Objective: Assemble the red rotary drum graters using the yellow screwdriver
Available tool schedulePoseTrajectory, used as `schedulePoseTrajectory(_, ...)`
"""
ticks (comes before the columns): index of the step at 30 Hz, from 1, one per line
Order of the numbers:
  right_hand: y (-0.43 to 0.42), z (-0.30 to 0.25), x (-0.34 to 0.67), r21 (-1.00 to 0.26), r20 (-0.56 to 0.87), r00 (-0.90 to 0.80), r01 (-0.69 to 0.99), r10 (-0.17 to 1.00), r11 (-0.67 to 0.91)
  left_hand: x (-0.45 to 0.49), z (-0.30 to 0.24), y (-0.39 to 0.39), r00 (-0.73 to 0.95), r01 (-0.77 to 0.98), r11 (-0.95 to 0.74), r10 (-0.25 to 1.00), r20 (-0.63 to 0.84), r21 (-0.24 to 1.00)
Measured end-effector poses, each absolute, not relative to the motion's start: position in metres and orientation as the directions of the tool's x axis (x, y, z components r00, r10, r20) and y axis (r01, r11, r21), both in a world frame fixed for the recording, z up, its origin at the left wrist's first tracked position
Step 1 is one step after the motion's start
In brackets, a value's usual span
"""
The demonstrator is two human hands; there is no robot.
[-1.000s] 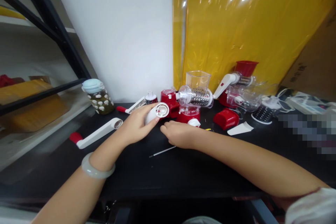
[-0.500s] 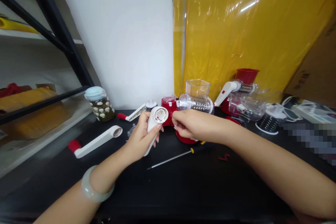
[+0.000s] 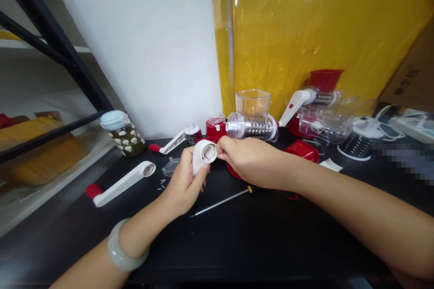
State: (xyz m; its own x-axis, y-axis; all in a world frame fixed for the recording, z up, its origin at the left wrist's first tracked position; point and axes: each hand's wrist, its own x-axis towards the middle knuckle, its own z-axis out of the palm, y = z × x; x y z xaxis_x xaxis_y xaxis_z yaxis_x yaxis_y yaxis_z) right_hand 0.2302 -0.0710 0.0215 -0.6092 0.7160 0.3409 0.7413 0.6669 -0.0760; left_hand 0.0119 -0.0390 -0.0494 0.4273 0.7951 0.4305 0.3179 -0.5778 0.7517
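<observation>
My left hand (image 3: pixel 185 183) is wrapped round a white crank handle (image 3: pixel 200 156), its round socket end turned toward the right. Close against that socket, my right hand (image 3: pixel 246 158) is closed with thumb and fingertips pinched at the rim; whatever sits between them is too small or hidden to make out. Below both hands a screwdriver (image 3: pixel 220 203) with a yellow collar lies on the black table. Behind them stands a rotary grater (image 3: pixel 254 126) with a clear hopper and a metal drum. A second white crank handle (image 3: pixel 122 185) with a red knob rests at the left.
A patterned jar (image 3: pixel 124 135) with a pale blue lid stands back left. Small screws (image 3: pixel 161 184) lie beside a clear plastic part (image 3: pixel 170 167). Rightward are a red part (image 3: pixel 301 150), another grater (image 3: pixel 325 99) and a loose drum (image 3: pixel 360 142). Shelving (image 3: pixel 57 54) borders the left side.
My right hand has moved left, up to the handle's socket. The handle in my left hand has turned, its socket now facing more to the right. The view has shifted slightly.
</observation>
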Motion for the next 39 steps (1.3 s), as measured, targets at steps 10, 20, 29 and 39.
schedulePoseTrajectory(10,-0.067,0.000,0.215,-0.216,0.398,-0.429,0.815,0.811,0.537,0.009,-0.047,-0.037,0.374,0.589,-0.637,0.761,0.531,0.498)
schedulePoseTrajectory(20,-0.063,-0.004,0.210,-0.419,0.386,-0.274,0.798,0.881,0.433,0.011,-0.044,-0.040,0.374,0.681,-0.646,0.712,0.595,0.345)
schedulePoseTrajectory(29,-0.076,-0.006,0.204,0.131,0.572,-0.419,0.896,0.705,0.425,0.012,-0.043,-0.042,0.381,0.718,-0.624,0.724,0.575,0.309)
schedulePoseTrajectory(39,-0.079,-0.003,0.206,0.193,0.550,-0.469,0.876,0.691,0.442,0.015,-0.041,-0.048,0.407,0.763,-0.597,0.741,0.533,0.248)
